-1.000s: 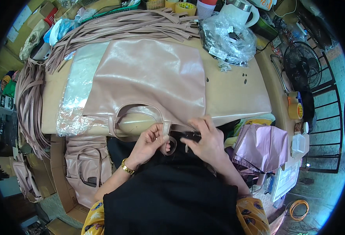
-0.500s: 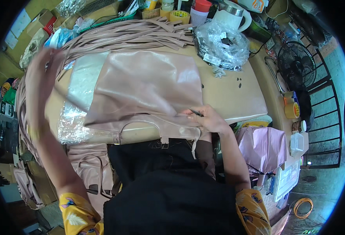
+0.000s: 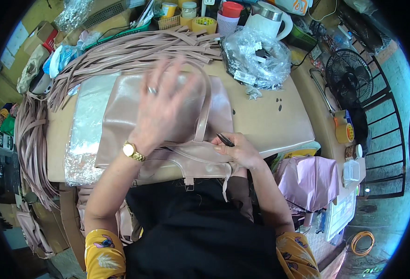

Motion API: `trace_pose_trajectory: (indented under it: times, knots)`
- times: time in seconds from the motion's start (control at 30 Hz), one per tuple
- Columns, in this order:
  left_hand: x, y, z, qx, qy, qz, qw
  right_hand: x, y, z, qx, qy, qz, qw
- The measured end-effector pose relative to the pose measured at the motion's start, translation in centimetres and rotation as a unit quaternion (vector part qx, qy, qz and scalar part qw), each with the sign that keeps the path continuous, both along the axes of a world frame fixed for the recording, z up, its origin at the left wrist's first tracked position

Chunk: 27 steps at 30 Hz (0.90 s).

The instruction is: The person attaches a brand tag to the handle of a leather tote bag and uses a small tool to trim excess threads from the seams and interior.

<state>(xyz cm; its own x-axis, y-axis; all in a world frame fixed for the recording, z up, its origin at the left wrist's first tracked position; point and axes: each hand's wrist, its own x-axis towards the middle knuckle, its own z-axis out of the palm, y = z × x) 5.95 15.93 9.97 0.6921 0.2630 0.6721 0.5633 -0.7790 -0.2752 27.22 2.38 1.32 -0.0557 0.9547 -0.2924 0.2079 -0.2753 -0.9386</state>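
Note:
A pale pink leather bag (image 3: 116,125) lies flat on the beige table (image 3: 270,121), and its handle strap (image 3: 206,111) is folded up over its body. My left hand (image 3: 163,104), with a ring and a gold watch, hovers blurred over the middle of the bag with fingers spread, holding nothing. At the bag's near edge, my right hand (image 3: 236,151) rests on the leather and grips a thin black pen-like tool (image 3: 225,140). Two short tabs of the bag hang over the table's front edge.
A heap of pink straps (image 3: 135,49) covers the table's back and left side. A clear plastic sheet (image 3: 85,125) lies under the bag's left part. A plastic bag of small hardware (image 3: 256,56), a kettle (image 3: 272,18), jars, a fan (image 3: 349,74) and tape rolls (image 3: 344,132) stand right.
My left hand left the handle near the front edge, reached far up to the left, and swung back over the bag. The handle now lies folded up on the bag. My right hand shifted slightly.

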Motion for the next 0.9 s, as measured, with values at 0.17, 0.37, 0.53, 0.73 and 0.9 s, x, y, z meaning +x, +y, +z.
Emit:
trace_pose_trajectory:
  times: [0.17, 0.37, 0.53, 0.73, 0.9]
  knots:
    - [0.1, -2.0, -2.7, -0.256, 0.084, -0.289, 0.919, 0.0, -0.3, 1.2, 0.027, -0.034, -0.001, 0.999]
    - [-0.5, -5.9, -1.8, -0.296, 0.158, -0.136, 0.932, -0.7, -0.7, 1.1, 0.036, -0.033, -0.002, 0.999]
    - [-1.5, -7.8, -4.3, -0.278, 0.016, -0.104, 0.955, -3.8, -2.3, 0.4, 0.103, -0.029, -0.050, 0.993]
    - [-3.3, -7.9, -8.1, -0.320, -0.114, -0.121, 0.933, -5.7, -3.4, 0.1, 0.104, -0.038, -0.057, 0.992]
    - [-4.6, -9.0, -10.6, -0.445, -0.212, -0.105, 0.864, -5.3, -3.0, 0.8, 0.113, -0.042, -0.056, 0.991]
